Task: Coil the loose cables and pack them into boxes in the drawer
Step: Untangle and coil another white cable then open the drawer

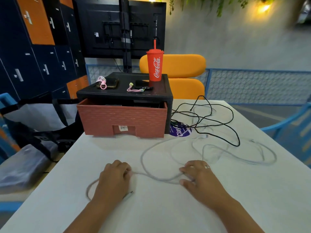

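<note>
A light grey cable (151,176) lies in loose loops across the white table (235,207). My left hand (114,179) grips it near one end, fingers curled; its plug (128,195) sticks out below the hand. My right hand (200,179) pinches the same cable a little further along. A black cable (218,122) lies tangled at the back right, with thin white cables (252,158) beside it. The reddish-brown drawer (122,120) stands pulled out of its black cabinet (124,91); dark boxes inside are barely visible.
On the cabinet stand a red Coca-Cola cup (155,64), two dark phones and pink straps (101,82). A purple round sticker (180,130) lies by the drawer. Orange chair (176,66) behind, blue chair (289,130) right, a bag (33,125) left.
</note>
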Action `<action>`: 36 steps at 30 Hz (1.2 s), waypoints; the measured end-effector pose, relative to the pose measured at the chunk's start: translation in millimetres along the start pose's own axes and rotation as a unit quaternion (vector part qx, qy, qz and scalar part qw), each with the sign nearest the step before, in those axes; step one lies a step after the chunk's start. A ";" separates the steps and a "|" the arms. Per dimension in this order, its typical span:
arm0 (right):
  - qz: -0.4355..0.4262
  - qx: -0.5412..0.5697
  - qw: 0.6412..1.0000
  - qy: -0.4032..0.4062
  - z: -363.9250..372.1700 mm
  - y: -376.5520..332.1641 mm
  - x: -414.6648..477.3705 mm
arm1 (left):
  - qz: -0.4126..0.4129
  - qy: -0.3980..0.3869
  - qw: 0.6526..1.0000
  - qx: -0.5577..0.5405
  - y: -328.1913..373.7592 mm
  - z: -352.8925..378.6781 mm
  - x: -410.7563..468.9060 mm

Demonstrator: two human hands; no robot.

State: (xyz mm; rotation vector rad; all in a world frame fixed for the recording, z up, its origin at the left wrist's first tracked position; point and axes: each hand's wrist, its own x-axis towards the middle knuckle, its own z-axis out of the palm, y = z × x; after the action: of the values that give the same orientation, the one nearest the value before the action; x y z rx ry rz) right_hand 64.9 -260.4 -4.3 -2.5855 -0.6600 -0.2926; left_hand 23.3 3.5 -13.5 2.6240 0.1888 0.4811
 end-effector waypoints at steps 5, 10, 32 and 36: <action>0.027 0.001 1.000 0.001 -2.4 -0.6 -20.0 | 0.057 -0.032 0.995 -0.074 2.0 -5.0 -8.7; 0.038 -0.062 0.991 0.109 -13.7 11.8 -34.7 | 0.010 0.104 0.973 -0.204 6.8 -18.3 -16.6; 0.135 0.063 0.900 0.410 -205.9 12.3 58.3 | -0.050 0.180 0.973 -0.133 9.8 -19.7 -18.9; 0.111 0.067 0.886 0.445 -223.6 11.4 72.3 | -0.067 0.197 0.970 -0.128 6.4 -20.3 -19.1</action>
State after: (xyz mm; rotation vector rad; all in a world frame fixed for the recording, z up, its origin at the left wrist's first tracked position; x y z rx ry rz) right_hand 112.6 -346.7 209.3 -2.0295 -0.0355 -1.1992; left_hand -1.5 2.3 0.5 2.2255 0.3980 0.9115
